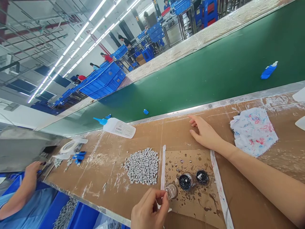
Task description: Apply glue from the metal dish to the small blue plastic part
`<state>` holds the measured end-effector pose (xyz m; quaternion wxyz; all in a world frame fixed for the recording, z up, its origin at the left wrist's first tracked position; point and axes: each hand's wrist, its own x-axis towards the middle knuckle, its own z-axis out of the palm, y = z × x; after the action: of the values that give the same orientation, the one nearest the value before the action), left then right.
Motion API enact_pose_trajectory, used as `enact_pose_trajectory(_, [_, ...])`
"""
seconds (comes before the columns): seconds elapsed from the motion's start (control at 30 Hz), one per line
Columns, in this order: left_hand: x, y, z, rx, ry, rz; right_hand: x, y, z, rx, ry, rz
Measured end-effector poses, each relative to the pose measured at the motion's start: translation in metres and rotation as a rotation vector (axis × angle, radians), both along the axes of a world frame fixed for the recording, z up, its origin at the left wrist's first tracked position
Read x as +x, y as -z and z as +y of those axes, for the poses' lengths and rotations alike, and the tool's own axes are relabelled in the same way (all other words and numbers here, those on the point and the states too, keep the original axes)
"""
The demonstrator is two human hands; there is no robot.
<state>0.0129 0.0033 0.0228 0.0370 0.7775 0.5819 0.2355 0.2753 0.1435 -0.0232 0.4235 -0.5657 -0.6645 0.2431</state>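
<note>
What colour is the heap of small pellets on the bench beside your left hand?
Grey. The pellet heap shows best in the head view, lying just beyond the left hand.

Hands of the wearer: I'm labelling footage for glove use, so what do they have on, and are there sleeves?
Both are bare. The left hand and the right hand wear no gloves, rings or watch. The right forearm is uncovered as far as the frame shows, with no sleeve visible.

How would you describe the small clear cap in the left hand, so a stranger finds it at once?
Start at the brown worktable beside the green belt, then find the stained cardboard square framed by white tape. At its near left corner, the left hand pinches the clear cap. Unlike the two black discs just right, it is see-through.
</note>
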Motion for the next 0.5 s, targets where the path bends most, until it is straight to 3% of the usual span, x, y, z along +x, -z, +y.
enact_pose_trajectory(0.5, [-0.0013, 0.0018, -0.0011, -0.077, -0.013, -0.117, -0.0001, 0.0008, 0.0001, 0.007, -0.013, 0.012])
